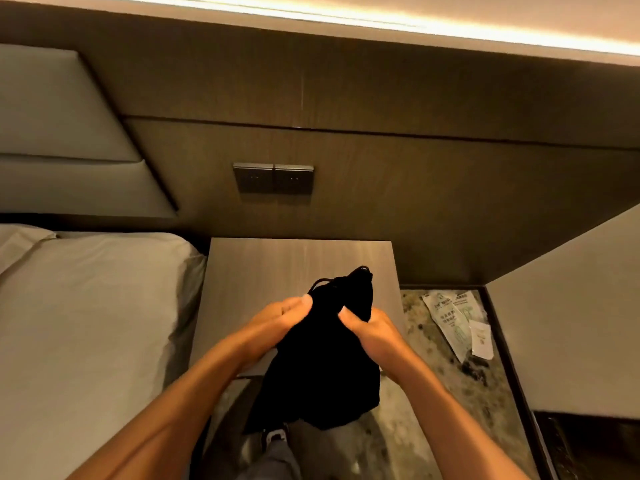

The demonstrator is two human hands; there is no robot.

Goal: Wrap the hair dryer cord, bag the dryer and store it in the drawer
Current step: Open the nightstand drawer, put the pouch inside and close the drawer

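Observation:
A black cloth bag hangs in front of me above the near edge of the wooden nightstand. Its gathered neck and drawstring point away from me at the top. My left hand grips the bag's neck from the left, thumb on top. On the other side, my right hand pinches the same neck. The bag bulges below my hands; the hair dryer and its cord are not visible. No drawer shows in this view.
A bed with white sheets lies to the left. On the wall above the nightstand sits a double socket panel. Paper packets lie on the speckled floor at right, beside a pale wall. My shoe shows below.

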